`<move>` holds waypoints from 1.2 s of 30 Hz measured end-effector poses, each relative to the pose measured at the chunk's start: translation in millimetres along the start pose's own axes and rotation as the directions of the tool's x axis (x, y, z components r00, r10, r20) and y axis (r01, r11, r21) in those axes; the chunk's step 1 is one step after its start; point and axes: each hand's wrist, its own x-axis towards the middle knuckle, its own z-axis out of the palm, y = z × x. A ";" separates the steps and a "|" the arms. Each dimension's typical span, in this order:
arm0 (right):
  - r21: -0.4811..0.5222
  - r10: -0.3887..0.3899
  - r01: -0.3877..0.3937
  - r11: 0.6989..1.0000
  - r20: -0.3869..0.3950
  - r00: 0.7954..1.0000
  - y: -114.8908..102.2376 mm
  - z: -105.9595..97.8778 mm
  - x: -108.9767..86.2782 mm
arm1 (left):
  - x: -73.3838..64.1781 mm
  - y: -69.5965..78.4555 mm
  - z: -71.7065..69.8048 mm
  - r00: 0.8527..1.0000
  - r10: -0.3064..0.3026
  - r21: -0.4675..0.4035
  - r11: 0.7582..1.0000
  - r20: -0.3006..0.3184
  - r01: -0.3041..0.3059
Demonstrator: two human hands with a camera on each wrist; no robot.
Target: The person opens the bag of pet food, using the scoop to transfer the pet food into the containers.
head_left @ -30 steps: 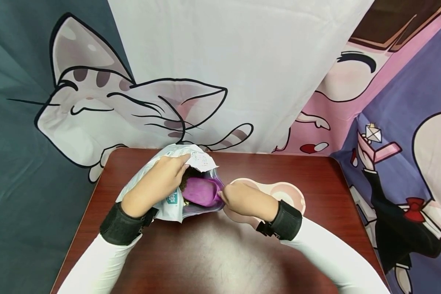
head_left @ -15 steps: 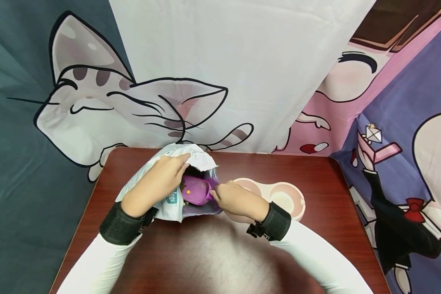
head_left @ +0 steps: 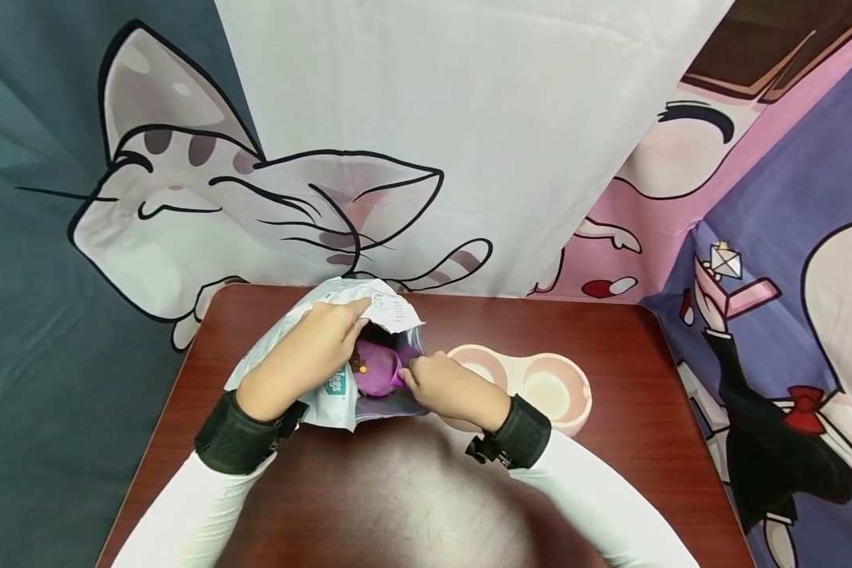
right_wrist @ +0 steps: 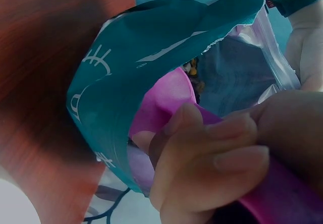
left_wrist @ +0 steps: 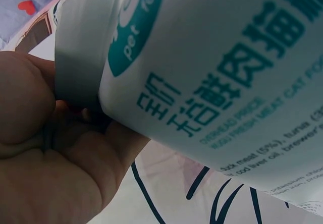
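A white and teal cat food bag (head_left: 335,410) lies tilted on the table, its mouth facing right. My left hand (head_left: 305,347) grips the upper edge of that mouth; in the left wrist view the thumb and fingers pinch the bag's folded rim (left_wrist: 83,47). With curled fingers, my right hand (head_left: 454,386) holds the handle of a purple scoop (head_left: 378,367). The scoop's bowl is inside the bag mouth, some brown kibble (head_left: 358,363) at its far end. In the right wrist view, kibble (right_wrist: 193,67) shows beyond the scoop, and the bag's depth is hidden.
A pale pink double pet bowl (head_left: 517,369) stands right of the bag, partly covered by my right hand and wrist. The reddish-brown wooden table (head_left: 610,473) ends at a printed cartoon curtain (head_left: 468,142) behind and beside it.
My right hand has moved left and pushed the scoop deeper into the bag; kibble now shows at its far end. The left hand keeps its hold on the bag.
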 end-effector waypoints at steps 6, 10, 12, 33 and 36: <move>0.043 -0.010 0.010 0.999 -0.009 1.000 3.7 3.3 -0.7 | -0.9 -0.6 -0.4 1.000 -0.011 -0.010 1.000 0.010 0.011; 0.072 -0.021 0.022 0.997 -0.014 1.000 7.1 7.0 -1.8 | -1.2 -1.7 -0.5 1.000 -0.014 -0.016 1.000 0.015 0.015; 0.094 -0.022 0.024 0.995 -0.014 1.000 9.1 8.5 -3.4 | -1.3 -1.9 -0.5 1.000 -0.012 -0.015 1.000 0.016 0.012; 0.260 0.069 -0.033 0.965 -0.131 0.989 27.9 14.1 -39.8 | 1.4 -5.1 -2.2 1.000 0.018 -0.001 1.000 -0.004 -0.018; 0.293 0.077 -0.026 0.956 -0.163 0.984 29.9 20.9 -44.2 | 1.6 -5.6 -3.2 1.000 0.015 -0.001 1.000 0.001 -0.015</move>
